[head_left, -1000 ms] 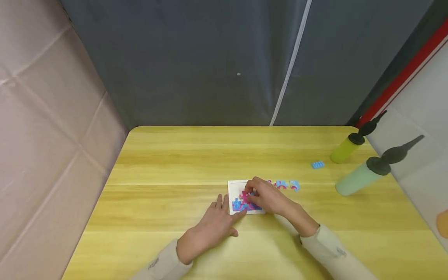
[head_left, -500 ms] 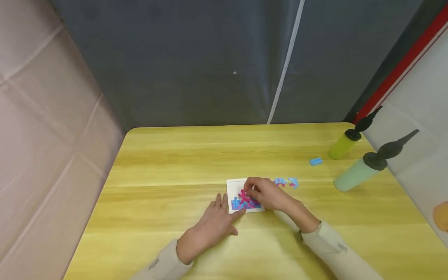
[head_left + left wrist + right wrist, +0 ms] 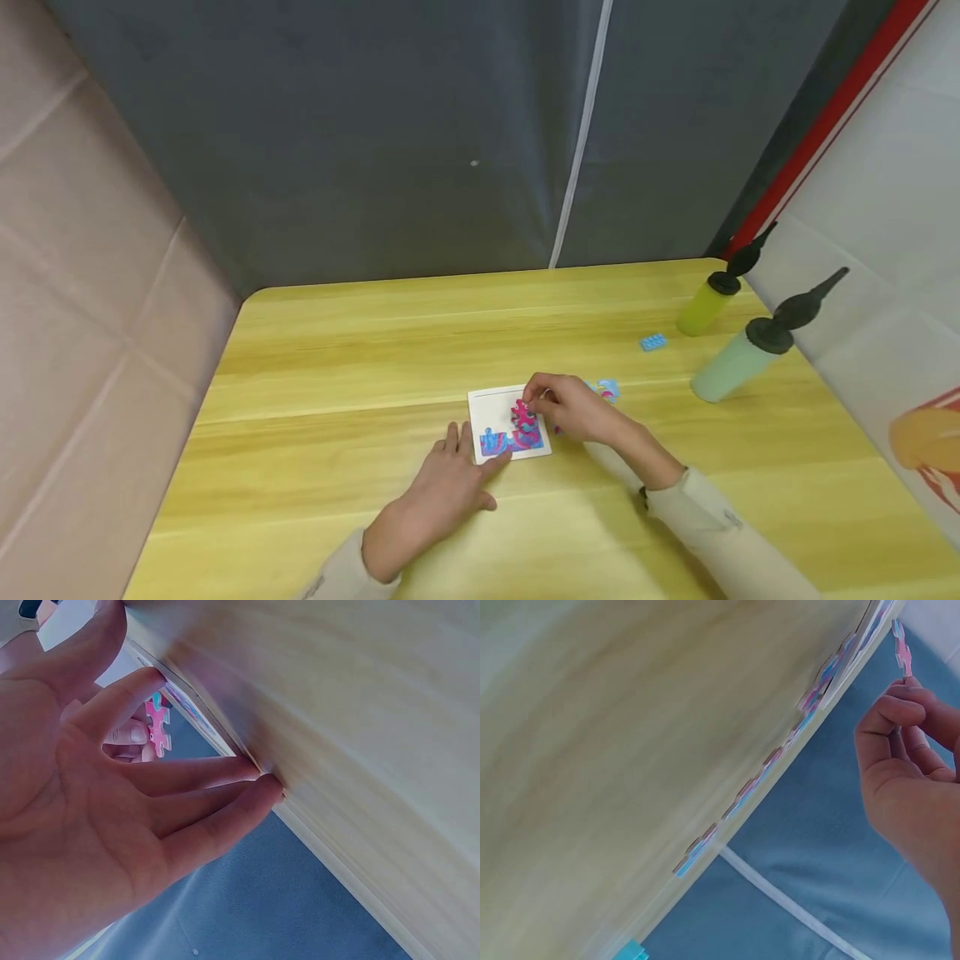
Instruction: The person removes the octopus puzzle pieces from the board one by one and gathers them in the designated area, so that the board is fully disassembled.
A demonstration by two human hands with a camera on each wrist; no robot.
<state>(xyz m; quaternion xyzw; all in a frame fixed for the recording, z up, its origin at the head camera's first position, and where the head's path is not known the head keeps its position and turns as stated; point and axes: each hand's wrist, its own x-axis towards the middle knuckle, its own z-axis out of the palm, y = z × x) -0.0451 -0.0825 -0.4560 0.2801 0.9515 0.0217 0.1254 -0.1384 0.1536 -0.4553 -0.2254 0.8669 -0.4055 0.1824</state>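
Straight-fingered left grip (image 3: 447, 479) seemingly steadies the square white tray (image 3: 491, 411) from eight o'clock; right grip (image 3: 576, 410) pinches a pink knobbed jigsaw piece (image 3: 519, 412).

Blue brick (image 3: 653, 342) near lime bottle (image 3: 699, 311), mint bottle (image 3: 732, 367)

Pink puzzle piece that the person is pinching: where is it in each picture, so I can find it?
Head: the pink puzzle piece is just below and right of the middle, seen against the white puzzle tray.
Left wrist: pink puzzle piece in the upper left.
Right wrist: pink puzzle piece near the top right corner.
Shared landmark: the right hand pinching it, seen in all three views.
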